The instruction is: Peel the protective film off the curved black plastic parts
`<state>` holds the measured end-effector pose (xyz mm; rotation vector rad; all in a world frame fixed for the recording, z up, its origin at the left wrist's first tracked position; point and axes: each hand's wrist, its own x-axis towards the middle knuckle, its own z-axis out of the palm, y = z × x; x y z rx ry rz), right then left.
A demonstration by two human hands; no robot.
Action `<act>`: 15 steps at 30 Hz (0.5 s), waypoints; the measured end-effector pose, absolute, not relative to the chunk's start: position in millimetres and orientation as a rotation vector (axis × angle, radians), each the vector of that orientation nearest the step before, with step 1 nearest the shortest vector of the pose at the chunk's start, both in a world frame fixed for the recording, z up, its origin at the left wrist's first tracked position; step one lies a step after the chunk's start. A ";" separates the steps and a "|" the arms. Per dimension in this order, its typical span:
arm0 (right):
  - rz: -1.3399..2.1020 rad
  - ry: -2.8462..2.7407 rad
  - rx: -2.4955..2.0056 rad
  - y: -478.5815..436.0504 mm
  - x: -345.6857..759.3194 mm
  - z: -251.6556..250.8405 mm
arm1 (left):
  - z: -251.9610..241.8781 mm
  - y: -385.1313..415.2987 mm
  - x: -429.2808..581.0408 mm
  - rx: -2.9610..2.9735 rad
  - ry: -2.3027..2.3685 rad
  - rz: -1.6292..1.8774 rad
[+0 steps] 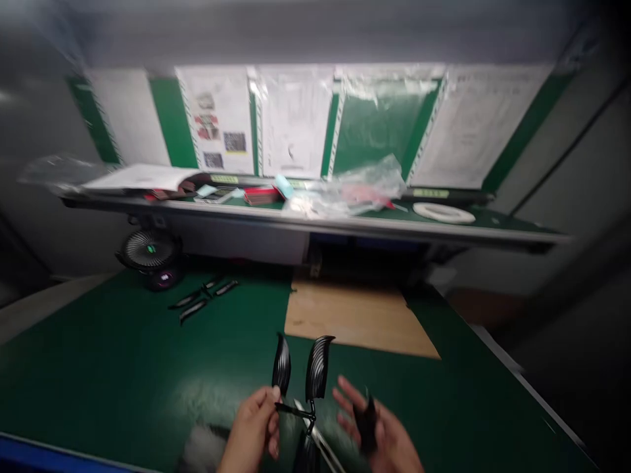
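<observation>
My left hand (255,427) pinches a black plastic frame of ribbed, curved blades (302,381), held upright just above the green bench mat (123,368). Two blades stand up from its thin runner. My right hand (379,433) is close beside it on the right, palm up, fingers curled loosely around a small black part (367,420). The picture is blurred, so that part's shape is unclear. A shiny metal strip (320,440) shows below the frame between my hands.
Several thin black strips (202,295) lie on the mat at the far left near a small round fan (150,253). A brown cardboard sheet (359,318) lies in the middle. A shelf (315,220) above holds papers, plastic bags and a tape roll (444,212).
</observation>
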<state>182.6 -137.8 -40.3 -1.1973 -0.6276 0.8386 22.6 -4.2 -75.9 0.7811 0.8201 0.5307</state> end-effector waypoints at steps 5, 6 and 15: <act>0.976 -0.693 -1.143 -142.1 217.2 -30.1 | -73.0 -17.9 16.1 1.261 0.766 0.407; 0.943 -0.748 -1.169 -144.7 218.7 -25.1 | -70.6 -20.0 16.2 1.298 0.778 0.386; 0.840 -0.809 -1.147 -159.5 198.9 -29.4 | -75.0 -20.3 16.5 1.292 0.830 0.325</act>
